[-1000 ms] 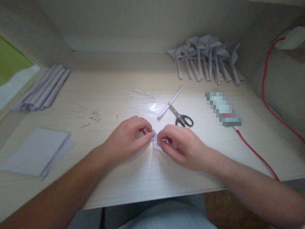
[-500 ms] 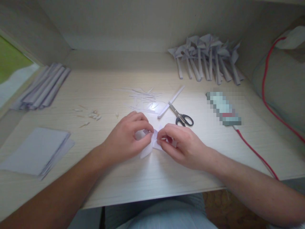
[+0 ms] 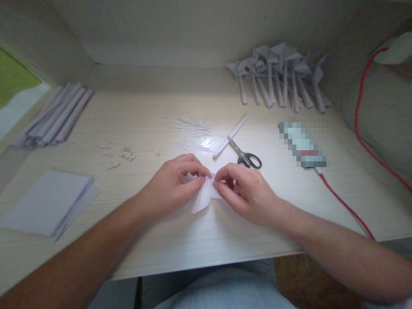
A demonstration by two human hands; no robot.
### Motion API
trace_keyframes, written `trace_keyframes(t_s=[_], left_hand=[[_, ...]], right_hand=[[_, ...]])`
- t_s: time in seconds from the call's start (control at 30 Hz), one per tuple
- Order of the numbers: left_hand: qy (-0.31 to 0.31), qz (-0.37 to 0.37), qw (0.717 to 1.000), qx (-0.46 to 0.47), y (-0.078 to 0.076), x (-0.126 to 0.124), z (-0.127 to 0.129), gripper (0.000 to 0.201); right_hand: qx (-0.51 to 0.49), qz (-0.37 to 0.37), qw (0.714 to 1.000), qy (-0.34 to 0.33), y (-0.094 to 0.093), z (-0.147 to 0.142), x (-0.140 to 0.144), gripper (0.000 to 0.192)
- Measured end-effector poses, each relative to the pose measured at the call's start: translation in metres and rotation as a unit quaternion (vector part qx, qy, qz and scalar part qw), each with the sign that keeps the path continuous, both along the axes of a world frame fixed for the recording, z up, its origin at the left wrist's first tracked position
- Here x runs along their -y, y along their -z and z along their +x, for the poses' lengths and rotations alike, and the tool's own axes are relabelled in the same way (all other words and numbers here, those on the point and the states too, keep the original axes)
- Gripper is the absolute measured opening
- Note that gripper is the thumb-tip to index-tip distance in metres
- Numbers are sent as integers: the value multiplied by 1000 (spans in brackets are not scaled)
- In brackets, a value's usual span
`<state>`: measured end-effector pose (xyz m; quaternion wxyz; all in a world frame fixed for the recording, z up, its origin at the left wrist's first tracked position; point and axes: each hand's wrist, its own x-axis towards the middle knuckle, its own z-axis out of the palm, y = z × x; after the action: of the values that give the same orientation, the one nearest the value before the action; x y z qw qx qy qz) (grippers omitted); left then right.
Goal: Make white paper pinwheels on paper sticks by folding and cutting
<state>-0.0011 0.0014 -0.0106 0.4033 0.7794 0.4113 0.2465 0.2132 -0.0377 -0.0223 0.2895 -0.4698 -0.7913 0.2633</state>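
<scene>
Pale wooden desk (image 3: 206,240) across the whole view, walled at the back. Far right, a heap of folded paper pinwheels (image 3: 280,77); far left, a row of rolled paper sticks (image 3: 54,116); near left, a stack of flat sheets (image 3: 48,201). Behind the hands, paper offcuts (image 3: 193,128), one folded strip (image 3: 231,135), black-handled scissors (image 3: 246,156). At centre, left hand (image 3: 175,186) and right hand (image 3: 244,189) meeting fingertip to fingertip, both pinched shut on a small folded white paper piece (image 3: 204,197). Paper held just above the desk, directly between the two grips, equally near each; loose flap hanging down and toward the body, slanting left.
</scene>
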Motion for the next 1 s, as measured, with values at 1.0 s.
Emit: trace_keyframes(t_s=[1.0], left_hand=[[-62, -12, 992, -108, -4, -1, -6, 26]], right_hand=[[61, 18, 997, 51, -1, 0, 2, 4]])
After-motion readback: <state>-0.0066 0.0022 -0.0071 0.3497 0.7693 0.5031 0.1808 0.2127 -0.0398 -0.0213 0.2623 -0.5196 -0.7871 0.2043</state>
